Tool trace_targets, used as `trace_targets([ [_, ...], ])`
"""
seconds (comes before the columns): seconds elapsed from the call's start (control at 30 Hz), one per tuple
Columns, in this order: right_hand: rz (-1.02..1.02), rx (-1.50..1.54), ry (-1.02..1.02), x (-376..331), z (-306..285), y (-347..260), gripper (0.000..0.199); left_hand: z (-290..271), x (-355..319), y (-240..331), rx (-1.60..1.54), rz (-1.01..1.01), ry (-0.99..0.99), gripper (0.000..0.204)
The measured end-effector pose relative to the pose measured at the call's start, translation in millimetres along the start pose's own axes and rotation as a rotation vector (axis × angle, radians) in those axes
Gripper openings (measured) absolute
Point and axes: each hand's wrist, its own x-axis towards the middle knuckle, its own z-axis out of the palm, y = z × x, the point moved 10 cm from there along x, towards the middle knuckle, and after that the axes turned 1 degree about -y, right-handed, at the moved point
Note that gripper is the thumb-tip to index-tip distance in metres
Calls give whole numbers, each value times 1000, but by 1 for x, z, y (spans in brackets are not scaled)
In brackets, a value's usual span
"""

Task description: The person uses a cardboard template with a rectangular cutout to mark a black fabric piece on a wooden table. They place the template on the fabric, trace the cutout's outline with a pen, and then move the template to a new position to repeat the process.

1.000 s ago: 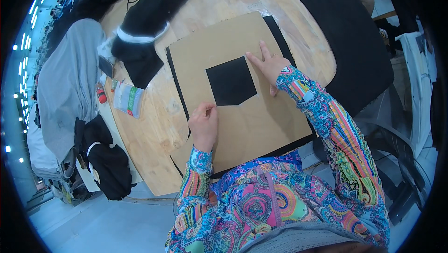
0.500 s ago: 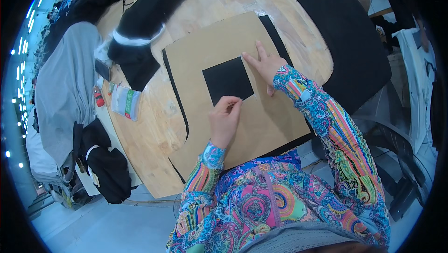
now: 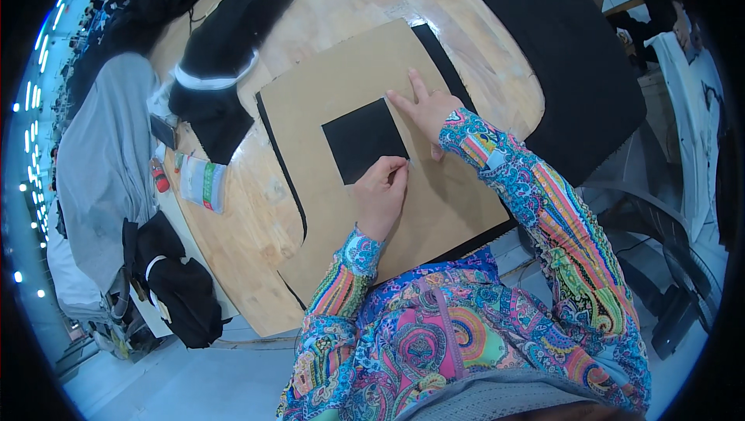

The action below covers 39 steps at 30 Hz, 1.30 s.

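A brown card template with a square cut-out lies over black fabric, which shows through the opening and along the template's sides. My left hand is closed in a pinch, its fingertips at the lower right corner of the cut-out. Whatever is between those fingertips is too small to make out. Up and to the right, my right hand rests on the card with its fingers spread. Its fingertips lie beside the cut-out's upper right corner.
Another black fabric piece lies at the table's right. To the left are a black bundle with a white band, a clear plastic packet, a small red item and a grey cloth. A black chair stands right of me.
My left hand's pinched fingertips have slid right along the cut-out's lower edge to its corner. My right hand keeps its place on the card. The whole view has shifted slightly.
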Motion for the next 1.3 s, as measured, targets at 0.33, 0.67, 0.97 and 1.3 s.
trace_targets([
  [0.33,-29,-42,95,6,2,1,140,-8,-4,-2,92,10,-8,6],
  [0.67,9,-17,-14,1,2,0,139,-35,-20,-14,125,-32,37,5],
  [0.97,14,-11,-17,1,1,0,138,-44,-27,-22,106,-63,55,4],
  [1.3,19,-7,-6,0,1,0,137,-43,-24,-44,-217,-226,69,6],
])
